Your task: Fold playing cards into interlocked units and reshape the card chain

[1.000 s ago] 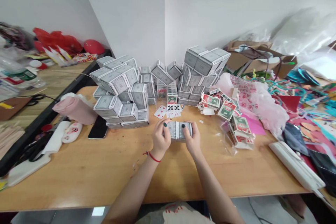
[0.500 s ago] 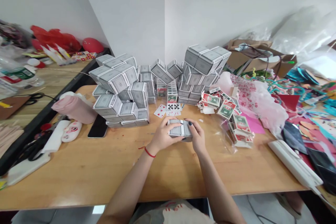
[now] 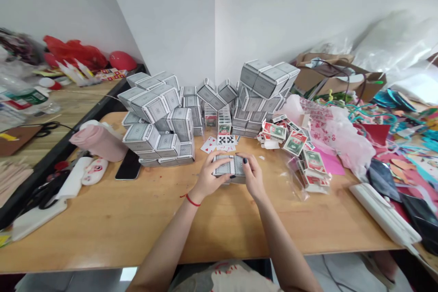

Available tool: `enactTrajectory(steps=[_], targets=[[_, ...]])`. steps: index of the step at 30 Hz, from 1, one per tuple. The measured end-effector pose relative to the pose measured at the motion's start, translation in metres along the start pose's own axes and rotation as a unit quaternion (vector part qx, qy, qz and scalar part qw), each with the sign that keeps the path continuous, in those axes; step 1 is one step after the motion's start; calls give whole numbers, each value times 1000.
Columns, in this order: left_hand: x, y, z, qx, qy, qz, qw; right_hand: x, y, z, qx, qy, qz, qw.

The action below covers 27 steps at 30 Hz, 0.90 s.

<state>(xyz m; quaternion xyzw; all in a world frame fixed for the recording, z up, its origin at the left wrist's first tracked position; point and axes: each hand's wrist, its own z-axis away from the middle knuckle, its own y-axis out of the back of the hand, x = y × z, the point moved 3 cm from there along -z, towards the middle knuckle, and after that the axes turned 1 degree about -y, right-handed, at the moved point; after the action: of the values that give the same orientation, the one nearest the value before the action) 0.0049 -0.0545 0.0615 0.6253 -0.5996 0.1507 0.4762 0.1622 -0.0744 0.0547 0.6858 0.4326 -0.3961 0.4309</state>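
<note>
Between my two hands is a block of grey-backed playing cards, its patterned backs facing up and a pale seam or band across it. My left hand wraps round its left end, with the thumb along the near side and the fingers over the far side. The right end is gripped by my right hand, dark-nailed fingers on the top and far edge. Behind the hands lie a few loose face-up cards. Grey card blocks are stacked at the left and at the right.
Torn card boxes and clear wrap lie right of my hands. A phone, a pink roll and scissors are at the left. A white case rests near the right front edge; craft scraps fill the far right.
Both hands have shifted slightly left with the card block. The pale line between its cards now sits nearer the middle, and the right fingers have moved on the top. The stacks stand unchanged.
</note>
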Motion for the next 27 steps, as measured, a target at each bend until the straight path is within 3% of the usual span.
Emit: enactTrajectory(steps=[3, 5, 9, 15, 18, 22, 27], targets=[[-4, 4, 4, 35, 38, 31, 998, -4, 0, 4, -102, 46, -25, 993], [-8, 2, 7, 32, 67, 65, 995, -4, 1, 7, -128, 55, -30, 990], [-13, -2, 10, 4, 107, 66, 992, 0, 1, 11, -136, 46, -24, 989], [-5, 5, 0, -40, 71, 16, 997, 8, 4, 13, -159, 3, -24, 987], [-4, 8, -7, -58, 107, 39, 992, 9, 7, 13, -160, -21, -45, 986], [-6, 11, -10, -33, 172, 78, 981, 6, 9, 11, -171, -47, -67, 982], [-5, 5, -3, -41, 181, 125, 975, 6, 3, 12, -145, -70, -93, 983]])
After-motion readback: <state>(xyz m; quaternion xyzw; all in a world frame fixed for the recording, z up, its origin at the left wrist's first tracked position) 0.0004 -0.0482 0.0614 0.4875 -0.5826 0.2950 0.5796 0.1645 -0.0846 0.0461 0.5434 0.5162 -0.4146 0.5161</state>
